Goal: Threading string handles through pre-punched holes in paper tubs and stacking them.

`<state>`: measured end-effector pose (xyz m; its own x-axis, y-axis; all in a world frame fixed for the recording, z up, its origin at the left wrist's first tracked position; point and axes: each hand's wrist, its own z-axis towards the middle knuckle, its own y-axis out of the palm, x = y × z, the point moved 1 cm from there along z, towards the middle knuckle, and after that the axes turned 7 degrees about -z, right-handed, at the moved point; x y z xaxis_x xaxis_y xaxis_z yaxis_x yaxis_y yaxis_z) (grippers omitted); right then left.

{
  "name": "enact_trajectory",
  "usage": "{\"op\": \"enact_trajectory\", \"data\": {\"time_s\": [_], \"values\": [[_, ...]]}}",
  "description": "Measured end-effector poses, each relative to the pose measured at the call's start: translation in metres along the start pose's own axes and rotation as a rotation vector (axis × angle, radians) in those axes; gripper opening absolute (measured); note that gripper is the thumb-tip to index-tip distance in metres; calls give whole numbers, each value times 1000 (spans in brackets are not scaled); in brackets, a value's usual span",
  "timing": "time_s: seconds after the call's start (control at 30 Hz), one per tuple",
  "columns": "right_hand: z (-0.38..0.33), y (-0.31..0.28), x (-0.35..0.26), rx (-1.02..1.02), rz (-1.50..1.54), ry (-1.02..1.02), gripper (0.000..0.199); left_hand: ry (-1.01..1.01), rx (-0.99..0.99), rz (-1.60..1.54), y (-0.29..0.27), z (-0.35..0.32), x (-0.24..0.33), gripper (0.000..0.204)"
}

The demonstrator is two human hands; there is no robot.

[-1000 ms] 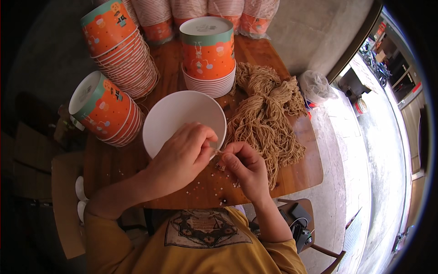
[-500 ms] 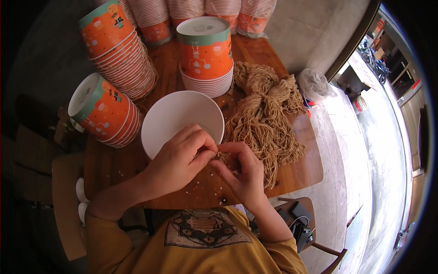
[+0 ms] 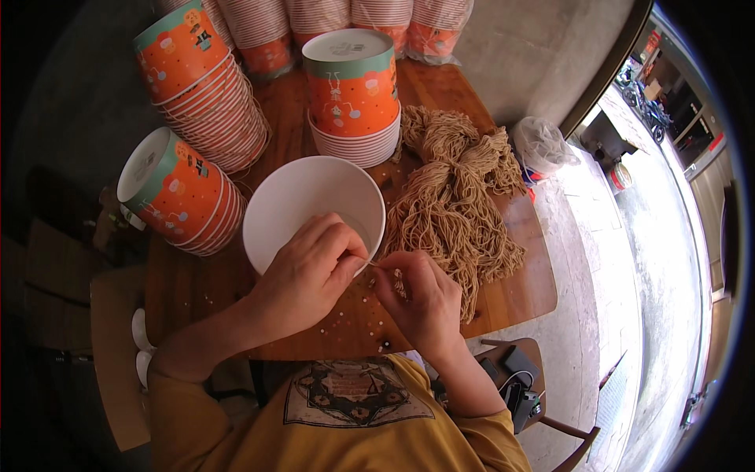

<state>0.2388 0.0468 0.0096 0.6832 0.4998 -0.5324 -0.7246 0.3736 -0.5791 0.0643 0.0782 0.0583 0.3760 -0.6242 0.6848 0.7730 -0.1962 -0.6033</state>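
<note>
In a pinch, my left hand (image 3: 314,263) grips one end of a thin tan string (image 3: 372,264) over the near right rim of a white paper tub (image 3: 295,193). Just to the right, my right hand (image 3: 421,295) pinches the same string, its fingers curled in. A small pale tangle shows by the right fingers, too small to make out. Beside the tub, a thick bundle of tan strings (image 3: 456,216) lies loosely spread, its near ends close to my right hand. The open tub stands in front of me, partly covered by my left hand.
Orange and green paper tubs stand upside down in a middle stack (image 3: 352,94), a tall left stack (image 3: 200,86) and a shorter near-left stack (image 3: 185,193). Plastic-wrapped tubs (image 3: 322,16) line the back. Small pale bits dot the wooden table (image 3: 527,295). A chair (image 3: 519,366) holds dark devices.
My hands have moved slightly apart, and a short length of string now shows between their fingertips. My right fingers have curled in more. The tubs and the bundle stay put.
</note>
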Motion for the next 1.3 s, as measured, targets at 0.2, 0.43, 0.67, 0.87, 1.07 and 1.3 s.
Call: {"op": "enact_trajectory", "data": {"time_s": [0.2,0.43,0.67,0.87,1.07,1.3], "values": [[-1,-7,-5,-85,69,123,25,-24,1,-43,-2,-1,-2,13],[-7,-4,0,-64,210,237,15,-40,-13,-65,-2,-1,-1,13],[-10,-2,1,-122,264,264,11,-33,3,-27,-2,-1,-1,13],[-4,-7,-7,-182,288,344,13,-54,5,-54,-2,-2,-1,13],[-1,0,-7,-81,47,72,15,-34,-17,-32,-3,-1,2,14],[-14,8,-11,-65,172,205,13,118,86,175,3,-3,-2,19]]}}
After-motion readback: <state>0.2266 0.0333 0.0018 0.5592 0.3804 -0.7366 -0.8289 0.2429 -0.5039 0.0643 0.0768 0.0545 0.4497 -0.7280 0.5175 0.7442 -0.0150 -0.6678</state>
